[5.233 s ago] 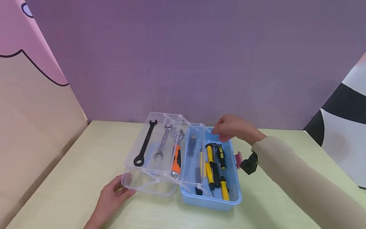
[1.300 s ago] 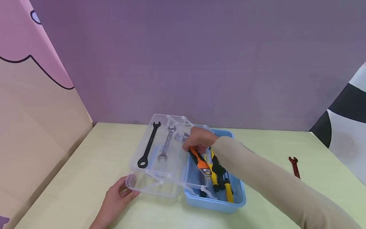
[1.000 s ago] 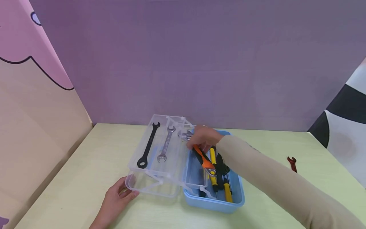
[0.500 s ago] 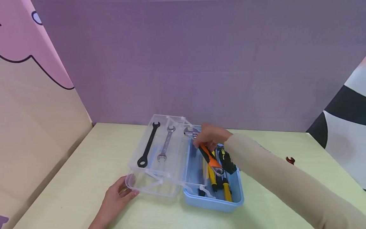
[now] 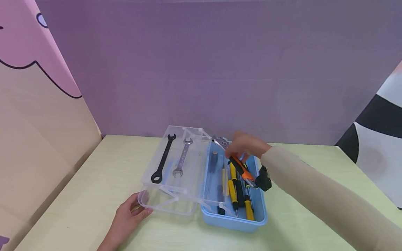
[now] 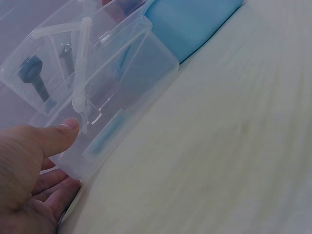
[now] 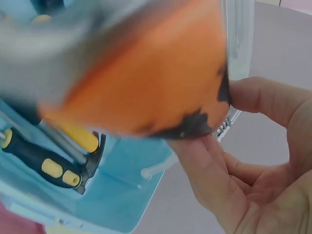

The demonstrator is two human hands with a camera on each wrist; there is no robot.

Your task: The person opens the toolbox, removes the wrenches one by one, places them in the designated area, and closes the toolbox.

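My right hand [image 5: 236,152] pinches an adjustable wrench [image 5: 241,168] with an orange handle near its steel head and holds it tilted in the air over the blue toolbox base [image 5: 233,220]. In the right wrist view the orange handle [image 7: 141,73] fills the frame, blurred, between the thumb and fingers of my right hand [image 7: 229,146]. My left hand [image 5: 135,211] rests on the table, its thumb [image 6: 61,134] touching the near corner of the clear lid [image 6: 122,112]. Above the lid, the clear swing-out tray [image 5: 188,174] carries a black wrench [image 5: 161,158] and a silver wrench [image 5: 181,157].
Yellow-and-black screwdrivers [image 5: 233,188] and a hammer [image 7: 92,153] lie inside the blue base. The toolbox stands on a pale green table [image 5: 94,181] close to a purple back wall [image 5: 201,69]. A slanted panel [image 5: 37,139] borders the left side.
My right hand has lifted the orange-handled wrench off the clear tray and carried it right, over the blue base. My arm now hides the small red wrench. The left hand has stayed put.
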